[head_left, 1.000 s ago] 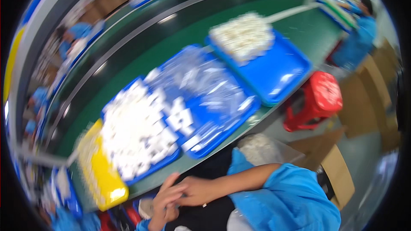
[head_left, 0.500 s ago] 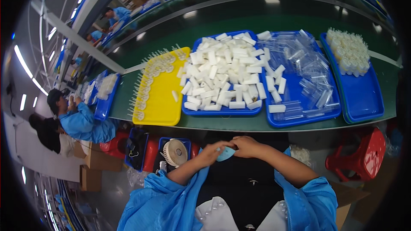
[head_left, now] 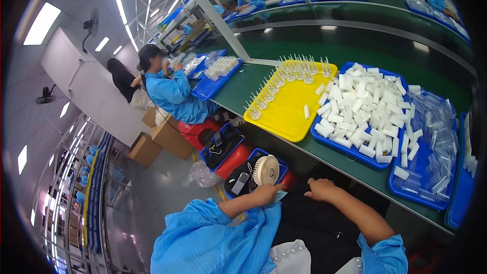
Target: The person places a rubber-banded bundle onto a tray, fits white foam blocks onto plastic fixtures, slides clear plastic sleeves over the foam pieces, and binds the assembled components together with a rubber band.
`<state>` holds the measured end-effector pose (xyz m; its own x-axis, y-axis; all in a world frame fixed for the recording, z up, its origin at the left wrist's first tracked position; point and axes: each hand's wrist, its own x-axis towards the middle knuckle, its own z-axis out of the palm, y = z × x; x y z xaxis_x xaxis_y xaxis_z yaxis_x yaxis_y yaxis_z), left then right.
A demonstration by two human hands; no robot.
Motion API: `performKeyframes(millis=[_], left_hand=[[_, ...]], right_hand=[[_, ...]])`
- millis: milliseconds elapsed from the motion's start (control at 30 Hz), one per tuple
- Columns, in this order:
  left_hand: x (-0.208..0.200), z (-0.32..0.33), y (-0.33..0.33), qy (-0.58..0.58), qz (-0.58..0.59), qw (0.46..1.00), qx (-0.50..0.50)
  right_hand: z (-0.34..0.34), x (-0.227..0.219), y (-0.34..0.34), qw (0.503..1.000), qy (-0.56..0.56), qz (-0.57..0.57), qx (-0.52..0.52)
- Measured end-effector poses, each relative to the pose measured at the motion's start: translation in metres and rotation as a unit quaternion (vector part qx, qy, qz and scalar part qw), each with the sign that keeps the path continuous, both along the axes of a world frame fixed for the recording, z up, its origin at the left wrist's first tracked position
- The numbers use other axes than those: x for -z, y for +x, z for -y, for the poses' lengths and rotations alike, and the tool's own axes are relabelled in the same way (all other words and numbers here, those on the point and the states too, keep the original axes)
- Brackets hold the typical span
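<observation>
Over my dark-clad lap, my left hand (head_left: 268,195) is closed on a thin light-blue piece (head_left: 280,197), which pokes out below its fingers. Whether that is cloth or paper, I cannot make out. To the right, apart from it, my right hand (head_left: 322,190) hovers with bent fingers, their tips slightly spread and nothing visible between them. Beyond the hands, on the green bench, lies a yellow tray (head_left: 284,116) with clear round parts bearing upright pins along its far and left edges. Beside it, a blue tray (head_left: 324,133) is heaped with white blocks (head_left: 362,102).
Another blue tray (head_left: 401,185) holds clear plastic tubes (head_left: 431,137). A beige fan (head_left: 266,170) stands in a blue bin left of my hands, near red stools (head_left: 200,131). A co-worker in blue (head_left: 175,94) sits farther left; cardboard boxes (head_left: 175,139) stand behind.
My view has swung left, so the trays now appear farther right. My hands have come apart; the light-blue piece stays in the left one, and the right has let go.
</observation>
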<state>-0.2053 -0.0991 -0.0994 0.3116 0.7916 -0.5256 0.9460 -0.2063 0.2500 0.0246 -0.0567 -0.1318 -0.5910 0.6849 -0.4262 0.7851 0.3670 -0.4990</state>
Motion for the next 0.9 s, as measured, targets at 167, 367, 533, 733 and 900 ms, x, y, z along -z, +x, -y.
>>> performKeyframes(millis=[167,367,533,733,900], left_hand=[[0.054,-0.030,0.011,0.162,0.190,0.968,-0.022],[0.073,-0.045,0.024,0.283,0.348,0.879,0.160],[0.067,-0.041,0.016,0.280,0.338,0.888,0.138],[0.066,-0.030,0.013,0.277,0.335,0.894,0.107],[0.060,-0.030,0.015,0.281,0.337,0.893,0.098]], right_hand=[[0.021,-0.046,-0.029,0.925,-0.005,-0.281,-0.255],[0.023,-0.072,-0.028,0.852,-0.250,-0.359,-0.288],[0.025,-0.083,-0.021,0.825,-0.325,-0.383,-0.258],[0.029,-0.091,-0.024,0.830,-0.331,-0.345,-0.286],[0.034,-0.087,-0.023,0.826,-0.355,-0.347,-0.266]])
